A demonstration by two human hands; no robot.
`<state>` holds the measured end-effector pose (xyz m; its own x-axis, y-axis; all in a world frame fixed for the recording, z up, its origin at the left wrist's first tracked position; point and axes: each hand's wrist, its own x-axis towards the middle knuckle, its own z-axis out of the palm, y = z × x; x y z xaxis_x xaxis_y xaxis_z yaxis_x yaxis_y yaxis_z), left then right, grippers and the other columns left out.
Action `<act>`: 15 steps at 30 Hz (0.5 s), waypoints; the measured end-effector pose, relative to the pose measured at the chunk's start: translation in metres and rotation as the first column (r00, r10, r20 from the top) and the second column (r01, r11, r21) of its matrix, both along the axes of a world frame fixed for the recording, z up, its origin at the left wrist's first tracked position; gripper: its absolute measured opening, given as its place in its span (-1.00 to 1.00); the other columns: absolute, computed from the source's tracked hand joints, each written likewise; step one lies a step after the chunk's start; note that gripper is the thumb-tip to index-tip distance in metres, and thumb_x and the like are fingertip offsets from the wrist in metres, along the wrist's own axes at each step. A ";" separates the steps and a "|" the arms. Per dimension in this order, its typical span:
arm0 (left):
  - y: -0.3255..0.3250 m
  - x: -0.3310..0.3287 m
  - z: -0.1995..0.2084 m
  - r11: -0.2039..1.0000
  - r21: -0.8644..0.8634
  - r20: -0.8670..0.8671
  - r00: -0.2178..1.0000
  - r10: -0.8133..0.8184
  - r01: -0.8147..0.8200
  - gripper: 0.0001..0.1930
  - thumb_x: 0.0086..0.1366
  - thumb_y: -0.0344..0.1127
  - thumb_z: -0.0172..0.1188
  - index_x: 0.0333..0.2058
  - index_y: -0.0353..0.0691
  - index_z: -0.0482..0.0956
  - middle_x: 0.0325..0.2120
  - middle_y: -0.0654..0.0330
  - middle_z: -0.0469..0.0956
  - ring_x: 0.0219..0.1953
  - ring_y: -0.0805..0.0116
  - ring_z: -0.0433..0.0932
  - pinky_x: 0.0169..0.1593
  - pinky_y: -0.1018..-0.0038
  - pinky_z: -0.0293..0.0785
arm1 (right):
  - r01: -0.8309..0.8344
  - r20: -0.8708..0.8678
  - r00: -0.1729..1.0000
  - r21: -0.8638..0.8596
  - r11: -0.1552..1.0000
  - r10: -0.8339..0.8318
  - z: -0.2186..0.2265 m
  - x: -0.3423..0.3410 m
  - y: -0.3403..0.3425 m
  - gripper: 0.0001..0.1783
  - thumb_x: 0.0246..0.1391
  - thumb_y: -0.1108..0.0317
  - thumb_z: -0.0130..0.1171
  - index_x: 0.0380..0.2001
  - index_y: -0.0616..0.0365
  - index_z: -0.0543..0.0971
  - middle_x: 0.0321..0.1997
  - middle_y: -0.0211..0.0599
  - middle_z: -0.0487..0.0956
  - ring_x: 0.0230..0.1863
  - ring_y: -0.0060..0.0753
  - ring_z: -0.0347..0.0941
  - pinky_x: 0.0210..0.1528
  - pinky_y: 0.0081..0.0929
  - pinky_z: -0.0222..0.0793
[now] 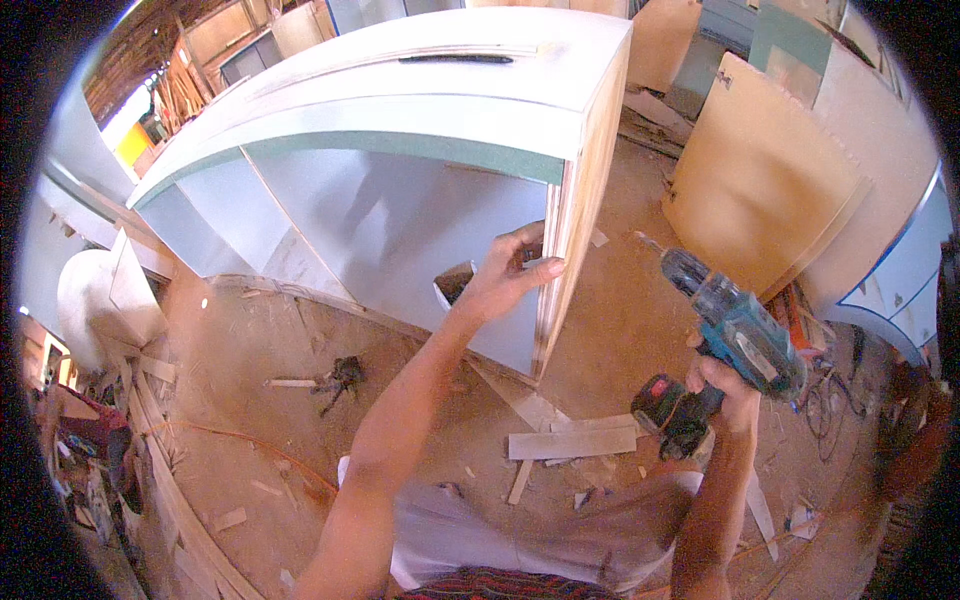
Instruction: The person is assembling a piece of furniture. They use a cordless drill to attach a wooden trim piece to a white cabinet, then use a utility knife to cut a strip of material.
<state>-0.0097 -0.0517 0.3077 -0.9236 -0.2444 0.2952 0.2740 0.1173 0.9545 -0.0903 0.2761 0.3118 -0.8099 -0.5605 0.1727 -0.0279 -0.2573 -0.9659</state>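
Centre frame: my left hand [505, 272] grips the front edge of the cabinet [420, 110] side panel, thumb outside. Right of centre: my right hand [722, 392] is clenched on the teal drill [735, 335] grip, bit pointing up-left twd the panel, not touching. Board scraps [572, 441] on dusty floor below; plywood sheet [760, 180] upper right.

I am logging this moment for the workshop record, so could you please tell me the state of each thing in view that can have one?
Cabinet: upright on the floor, front open, no door on it.
Left hand: gripping the front edge of the cabinet's side panel.
Right hand: closed around the drill's grip.
Cordless drill: lifted, bit pointing up-left, clear of the cabinet.
Loose board: leaning, off to the right.
Wood offcuts: lying flat on the floor.
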 end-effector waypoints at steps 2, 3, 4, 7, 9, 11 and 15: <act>-0.010 -0.001 -0.014 0.998 0.001 0.028 0.998 -0.062 0.062 -0.47 0.20 -0.35 0.36 0.12 -0.42 0.47 -0.05 0.13 0.58 0.02 0.39 0.49 0.13 0.38 0.42 | 0.160 0.023 0.987 -0.058 0.985 -0.159 0.003 0.028 -0.005 -0.52 -0.18 0.27 0.37 -0.18 0.32 0.53 -0.48 -0.30 0.51 -0.62 -0.46 0.35 -0.55 -0.48 0.30; -0.015 -0.002 -0.019 0.997 -0.001 0.057 0.995 -0.077 0.078 -0.45 0.14 -0.34 0.41 0.09 -0.42 0.51 -0.04 0.13 0.57 0.00 0.39 0.50 0.12 0.36 0.44 | 0.168 0.054 0.984 -0.019 0.986 -0.167 -0.030 0.019 0.007 -0.56 -0.15 0.30 0.34 -0.18 0.31 0.54 -0.50 -0.32 0.50 -0.61 -0.46 0.35 -0.55 -0.50 0.29; -0.017 -0.004 -0.026 0.996 -0.045 0.056 0.996 -0.070 0.073 -0.43 0.10 -0.32 0.45 0.08 -0.41 0.52 -0.04 0.11 0.58 -0.01 0.37 0.52 0.12 0.36 0.44 | 0.180 0.081 0.980 0.021 0.983 -0.181 -0.061 0.008 0.021 -0.61 -0.11 0.32 0.32 -0.19 0.29 0.55 -0.52 -0.35 0.48 -0.61 -0.46 0.36 -0.55 -0.52 0.29; -0.025 0.002 -0.043 0.980 -0.191 0.135 0.990 -0.036 0.062 -0.34 -0.03 -0.26 0.53 0.06 -0.39 0.54 -0.06 0.07 0.60 -0.04 0.30 0.56 0.12 0.34 0.45 | 0.411 0.303 0.869 0.000 0.912 -0.392 -0.083 0.029 -0.004 -0.67 -0.07 0.35 0.28 -0.20 0.27 0.55 -0.54 -0.36 0.46 -0.60 -0.45 0.37 -0.55 -0.51 0.32; -0.026 -0.002 -0.041 0.953 -0.284 0.249 0.968 -0.036 0.108 -0.28 -0.13 -0.22 0.58 0.04 -0.38 0.56 -0.10 0.04 0.62 -0.06 0.25 0.59 0.12 0.33 0.46 | 0.490 0.446 0.768 0.053 0.870 -0.460 -0.069 0.048 -0.017 -0.69 -0.05 0.36 0.26 -0.21 0.25 0.56 -0.56 -0.37 0.46 -0.60 -0.44 0.38 -0.55 -0.49 0.34; -0.018 -0.001 -0.033 0.946 -0.312 0.339 0.941 0.020 0.093 -0.26 -0.18 -0.19 0.60 0.02 -0.38 0.57 -0.14 0.01 0.64 -0.07 0.24 0.60 0.09 0.33 0.47 | 0.487 0.477 0.728 0.147 0.861 -0.493 -0.085 0.048 -0.012 -0.71 -0.04 0.37 0.26 -0.21 0.19 0.57 -0.55 -0.37 0.47 -0.62 -0.42 0.38 -0.54 -0.47 0.36; -0.020 0.001 -0.037 0.933 -0.353 0.354 0.933 0.063 0.071 -0.24 -0.22 -0.13 0.61 0.00 -0.35 0.59 -0.17 0.02 0.66 -0.11 0.27 0.62 0.04 0.33 0.50 | 0.484 0.507 0.678 0.236 0.843 -0.532 -0.106 0.036 -0.007 -0.74 -0.03 0.41 0.25 -0.21 0.17 0.56 -0.50 -0.34 0.52 -0.59 -0.45 0.40 -0.54 -0.51 0.38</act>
